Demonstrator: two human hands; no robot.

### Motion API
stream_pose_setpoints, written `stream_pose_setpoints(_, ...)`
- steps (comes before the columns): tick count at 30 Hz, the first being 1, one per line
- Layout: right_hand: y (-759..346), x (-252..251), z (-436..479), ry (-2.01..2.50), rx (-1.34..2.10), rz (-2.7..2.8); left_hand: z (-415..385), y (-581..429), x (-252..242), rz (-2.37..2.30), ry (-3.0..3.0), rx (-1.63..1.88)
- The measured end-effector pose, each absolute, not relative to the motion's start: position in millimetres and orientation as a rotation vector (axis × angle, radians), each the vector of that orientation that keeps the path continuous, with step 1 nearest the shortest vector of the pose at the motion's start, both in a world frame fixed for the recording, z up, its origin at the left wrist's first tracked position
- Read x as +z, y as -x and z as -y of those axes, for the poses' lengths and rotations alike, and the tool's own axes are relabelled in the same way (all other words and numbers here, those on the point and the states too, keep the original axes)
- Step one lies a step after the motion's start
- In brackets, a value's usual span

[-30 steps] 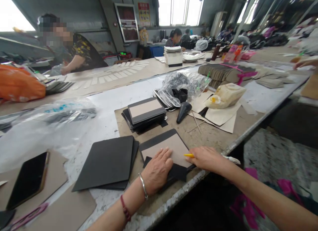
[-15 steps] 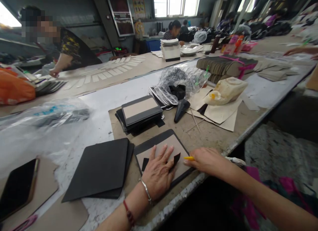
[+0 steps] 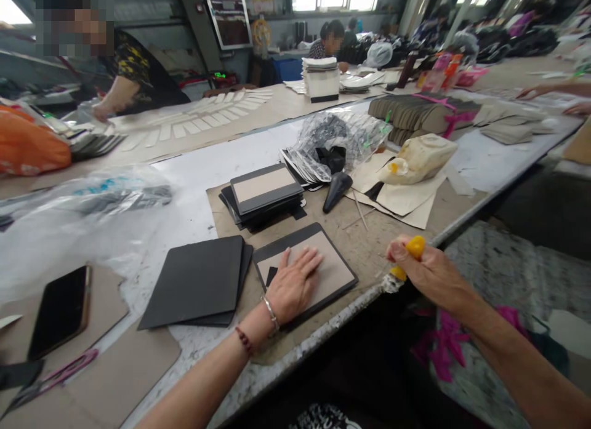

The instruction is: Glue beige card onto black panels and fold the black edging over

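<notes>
My left hand (image 3: 292, 287) lies flat, fingers stretched, on a dark panel (image 3: 344, 282) faced with a beige sheet (image 3: 327, 263). A small black strip (image 3: 271, 275) shows on the sheet beside this hand. Over the table's front edge, right of the panel, my right hand (image 3: 427, 269) is closed around a brush with a yellow handle (image 3: 415, 247). Its whitish, caked end (image 3: 392, 284) points down toward the edge. Left of the panel lie plain dark boards (image 3: 198, 278), overlapping. Behind it, similar beige-faced panels (image 3: 263, 188) form a stack.
A dark cone-shaped object (image 3: 337, 192), thin sticks (image 3: 360, 210) and a stained plastic container (image 3: 425, 158) lie behind my hands. A phone (image 3: 60, 312) and pink-handled scissors (image 3: 69, 367) are at left. Across the table, a co-worker (image 3: 138, 72) leans over white strips (image 3: 198, 124).
My right hand has moved right, away from the panel, and the brush has turned so its whitish end points down. The black strip by my left thumb no longer shows. The view has shifted slightly.
</notes>
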State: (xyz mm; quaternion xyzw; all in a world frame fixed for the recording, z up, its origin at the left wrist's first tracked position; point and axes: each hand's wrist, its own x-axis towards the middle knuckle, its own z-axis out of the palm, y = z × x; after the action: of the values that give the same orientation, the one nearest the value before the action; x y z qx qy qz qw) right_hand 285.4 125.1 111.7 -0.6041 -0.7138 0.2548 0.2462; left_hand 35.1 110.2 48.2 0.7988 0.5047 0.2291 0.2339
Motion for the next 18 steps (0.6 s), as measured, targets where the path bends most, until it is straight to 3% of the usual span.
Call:
stream_pose_setpoints(5, -283, 128, -100, 1.727, 0.686, 1.736, -94, -12, 49, -1.651, -1.615, 1.068)
stream_pose_setpoints(11, -245, 127, -81, 1.477, 1.009, 1.318, -47, 11, 44, -1.938, -1.382, 1.18)
stream_pose_setpoints(18, -186, 105, -65, 1.336, 1.18, 1.505, -41, 8, 33, -1.932, -1.401, 1.065)
